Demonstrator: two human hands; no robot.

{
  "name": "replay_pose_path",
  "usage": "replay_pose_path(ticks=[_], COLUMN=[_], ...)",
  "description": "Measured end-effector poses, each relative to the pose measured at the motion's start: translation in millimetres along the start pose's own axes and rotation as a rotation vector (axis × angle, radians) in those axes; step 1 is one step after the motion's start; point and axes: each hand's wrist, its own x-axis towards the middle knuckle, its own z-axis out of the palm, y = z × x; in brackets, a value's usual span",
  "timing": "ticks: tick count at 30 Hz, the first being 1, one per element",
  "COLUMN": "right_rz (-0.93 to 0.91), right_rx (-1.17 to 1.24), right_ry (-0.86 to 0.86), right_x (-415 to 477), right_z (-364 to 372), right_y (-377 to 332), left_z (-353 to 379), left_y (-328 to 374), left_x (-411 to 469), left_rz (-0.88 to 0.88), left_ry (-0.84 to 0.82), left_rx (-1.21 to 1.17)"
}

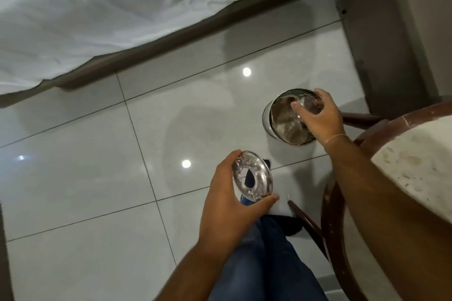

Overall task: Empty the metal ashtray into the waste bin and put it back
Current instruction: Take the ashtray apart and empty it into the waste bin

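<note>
right hand [318,115] grips ashtray bowl [305,105], tilted over bin [288,117] mouth | left hand [227,200] grips ash-flecked ashtray lid [252,176], well short of bin, above floor [97,178] | tabletop [415,161] just right of bin | bed [97,19] beyond bin

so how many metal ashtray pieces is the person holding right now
2. The ring-shaped lid is in the left hand above the floor; the bowl part, mostly hidden, is in the right hand over the waste bin.

Bare forearms, blue jeans [256,264], perhaps a thin thread on the right wrist [336,138].
</note>
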Motion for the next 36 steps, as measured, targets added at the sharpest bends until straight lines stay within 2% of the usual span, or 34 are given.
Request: replay_pose_path(ticks=[3,8,12,14,16,18,21,24,27,28,30,31,34,36], right_rz=[-0.087,-0.311,-0.209,-0.265,-0.292,-0.223,-0.303,-0.304,-0.440,-0.427,-0.221,-0.131,-0.094,0.001], right_rx=[-0.072,-0.183,-0.152,-0.188,-0.227,-0.247,-0.254,-0.198,-0.215,-0.223,-0.226,-0.220,-0.026,0.251], right_ry=[0.000,0.160,0.142,0.215,0.185,0.114,0.209,0.182,0.385,0.351,0.138,0.088,0.149,0.136], right_x=[-4,-23,-22,-21,-21,-22,-29,-33,-33,-34,-32,-34,-36,-39], right_z=[-1,-2,5,13,13,13,16,17,15,15,17,17,9,-4], right_y=[-5,-9,-16,-17,-18,-23,-21,-29,-24,-26,-30,-27,-23,-30], left_z=[-1,-3,-4,-5,-6,-6,-7,-8,-6,-7,-6,-7,-7,-3], left_y=[-7,-14,-16,-23,-25,-27,-25,-24,-21,-20,-18,-15,-2,7], left_x=[4,4,7,6,6,6,8,9,9,9,9,8,16,21], left_rz=[-0.028,-0.047,-0.055,-0.068,-0.067,-0.077,-0.072,-0.072,-0.058,-0.055,-0.024,-0.019,0.010,0.041], left_ry=[-0.004,-0.015,-0.022,-0.020,-0.007,-0.003,0.005,0.019,0.005,0.008,0.009,0.002,0.004,0.001], left_rx=[-0.024,-0.045,-0.045,-0.049,-0.046,-0.040,-0.034,-0.033,-0.025,-0.023,-0.030,-0.034,-0.030,-0.038])
